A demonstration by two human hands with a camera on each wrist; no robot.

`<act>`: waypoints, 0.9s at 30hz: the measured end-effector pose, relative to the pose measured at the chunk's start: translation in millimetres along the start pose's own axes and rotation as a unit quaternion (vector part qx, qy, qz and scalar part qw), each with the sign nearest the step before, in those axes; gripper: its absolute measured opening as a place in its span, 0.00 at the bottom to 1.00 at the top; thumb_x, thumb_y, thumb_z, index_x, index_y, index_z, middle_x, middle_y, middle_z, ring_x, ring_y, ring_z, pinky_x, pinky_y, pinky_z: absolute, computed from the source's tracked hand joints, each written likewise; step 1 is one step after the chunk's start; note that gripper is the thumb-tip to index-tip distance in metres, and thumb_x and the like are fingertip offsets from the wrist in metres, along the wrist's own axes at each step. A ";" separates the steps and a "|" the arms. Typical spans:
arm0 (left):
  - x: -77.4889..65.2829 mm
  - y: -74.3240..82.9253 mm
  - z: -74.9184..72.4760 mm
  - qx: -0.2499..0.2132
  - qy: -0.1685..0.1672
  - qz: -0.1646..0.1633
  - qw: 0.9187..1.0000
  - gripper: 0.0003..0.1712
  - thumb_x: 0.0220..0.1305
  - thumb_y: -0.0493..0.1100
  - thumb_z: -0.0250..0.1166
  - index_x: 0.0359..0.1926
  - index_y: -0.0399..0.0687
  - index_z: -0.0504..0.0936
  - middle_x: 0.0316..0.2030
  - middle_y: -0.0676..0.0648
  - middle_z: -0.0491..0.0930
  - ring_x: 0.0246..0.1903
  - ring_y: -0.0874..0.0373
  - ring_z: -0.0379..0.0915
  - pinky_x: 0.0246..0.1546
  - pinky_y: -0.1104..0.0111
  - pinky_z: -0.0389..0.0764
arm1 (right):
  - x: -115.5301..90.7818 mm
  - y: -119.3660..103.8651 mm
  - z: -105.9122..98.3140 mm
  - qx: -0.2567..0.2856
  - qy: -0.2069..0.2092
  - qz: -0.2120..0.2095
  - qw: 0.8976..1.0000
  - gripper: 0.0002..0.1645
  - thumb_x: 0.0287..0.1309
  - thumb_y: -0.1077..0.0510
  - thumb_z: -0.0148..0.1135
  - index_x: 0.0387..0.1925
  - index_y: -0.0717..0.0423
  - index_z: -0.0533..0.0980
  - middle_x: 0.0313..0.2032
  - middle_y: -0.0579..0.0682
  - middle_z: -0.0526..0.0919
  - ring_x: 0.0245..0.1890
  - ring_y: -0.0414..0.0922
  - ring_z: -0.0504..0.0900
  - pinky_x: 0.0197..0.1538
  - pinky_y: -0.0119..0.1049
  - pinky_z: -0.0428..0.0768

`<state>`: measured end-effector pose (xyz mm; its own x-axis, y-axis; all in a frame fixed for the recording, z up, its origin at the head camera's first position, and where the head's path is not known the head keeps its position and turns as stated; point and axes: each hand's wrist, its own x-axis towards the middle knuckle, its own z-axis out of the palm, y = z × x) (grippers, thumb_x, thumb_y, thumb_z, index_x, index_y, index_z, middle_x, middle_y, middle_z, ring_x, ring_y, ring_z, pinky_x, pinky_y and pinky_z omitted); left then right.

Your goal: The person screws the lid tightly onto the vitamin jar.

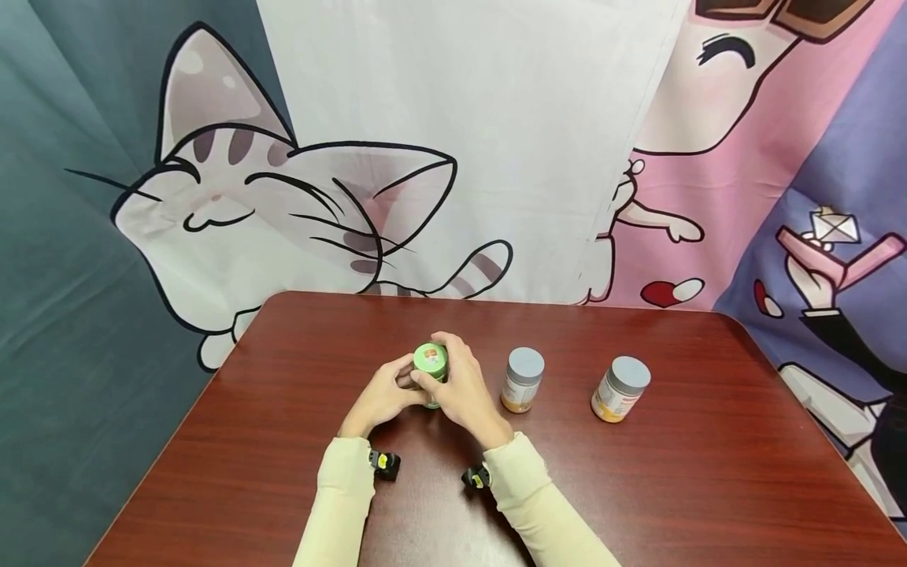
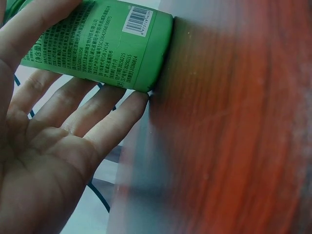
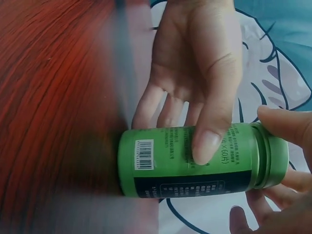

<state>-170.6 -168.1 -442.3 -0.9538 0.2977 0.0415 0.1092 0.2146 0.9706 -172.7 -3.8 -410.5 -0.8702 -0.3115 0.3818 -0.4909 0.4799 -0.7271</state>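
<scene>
A green plastic bottle (image 3: pixel 170 146) with small printed text and a barcode stands upright on the table in front of me. My left hand (image 1: pixel 383 400) grips its body from the left; in the left wrist view the thumb lies across the label and the other fingers reach behind the bottle. From the right, my right hand (image 1: pixel 464 386) holds the green cap (image 1: pixel 431 358), its thumb on the near side and index finger on the far side. In the right wrist view, fingers of the right hand surround the cap at the right edge.
Two jars with grey lids stand right of the bottle: a nearer jar (image 1: pixel 523 379) and a farther jar (image 1: pixel 620 389), both with pale labels and orange bases. The reddish-brown table (image 1: pixel 694 472) ends at the back against a printed cartoon curtain (image 1: pixel 453 79).
</scene>
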 end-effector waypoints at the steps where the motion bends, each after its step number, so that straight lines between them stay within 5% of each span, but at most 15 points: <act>1: 1.0 -3.5 -0.3 0.000 0.002 0.000 1.000 0.35 0.50 0.37 0.70 0.60 0.47 0.68 0.51 0.46 0.76 0.49 0.57 0.75 0.44 0.69 0.77 | -0.1 0.0 0.7 -0.006 0.003 -0.003 1.000 0.34 0.51 0.49 0.66 0.57 0.55 0.65 0.51 0.47 0.72 0.48 0.43 0.69 0.48 0.40 0.69; 6: 3.1 -11.5 -1.5 0.020 0.011 0.012 1.000 0.33 0.50 0.42 0.71 0.58 0.53 0.70 0.49 0.50 0.77 0.47 0.60 0.76 0.46 0.68 0.76 | -0.9 -0.8 0.8 -0.011 0.003 -0.008 1.000 0.42 0.48 0.45 0.68 0.61 0.56 0.61 0.50 0.49 0.71 0.48 0.45 0.69 0.50 0.41 0.69; 12: 2.9 -7.6 -2.0 0.056 0.017 0.012 0.998 0.33 0.51 0.47 0.70 0.59 0.54 0.70 0.51 0.51 0.77 0.49 0.61 0.74 0.51 0.65 0.73 | 0.3 -1.3 -6.9 0.032 -0.042 0.003 0.999 0.59 0.46 0.40 0.67 0.70 0.45 0.42 0.60 0.50 0.67 0.58 0.45 0.68 0.57 0.44 0.67; 16: -1.5 7.7 -0.9 0.029 0.007 -0.004 1.000 0.35 0.52 0.42 0.70 0.62 0.46 0.67 0.53 0.46 0.75 0.52 0.55 0.73 0.51 0.63 0.73 | 1.9 0.2 -13.1 0.063 -0.076 -0.014 0.995 0.55 0.51 0.46 0.65 0.71 0.40 0.39 0.64 0.48 0.63 0.62 0.43 0.64 0.59 0.44 0.66; 20: -4.7 17.4 0.3 0.010 0.002 -0.009 1.000 0.38 0.50 0.40 0.71 0.62 0.42 0.66 0.53 0.44 0.75 0.53 0.53 0.73 0.50 0.64 0.74 | 3.0 1.4 -17.0 0.085 -0.095 -0.029 0.991 0.53 0.55 0.57 0.61 0.70 0.38 0.38 0.62 0.46 0.65 0.54 0.40 0.70 0.52 0.40 0.71; 27: 1.5 0.0 0.6 -0.004 0.004 -0.006 1.000 0.37 0.49 0.37 0.71 0.61 0.46 0.68 0.52 0.46 0.76 0.50 0.56 0.74 0.47 0.68 0.75 | 2.6 1.1 -17.7 0.059 -0.093 -0.044 0.993 0.48 0.56 0.60 0.59 0.70 0.42 0.43 0.59 0.48 0.68 0.54 0.43 0.69 0.53 0.42 0.69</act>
<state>-171.8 -167.1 -442.3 -0.9570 0.2885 0.0309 0.0948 0.2103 0.9730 -176.3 10.5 -400.2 -0.7959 -0.4988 0.3431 -0.5467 0.3486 -0.7613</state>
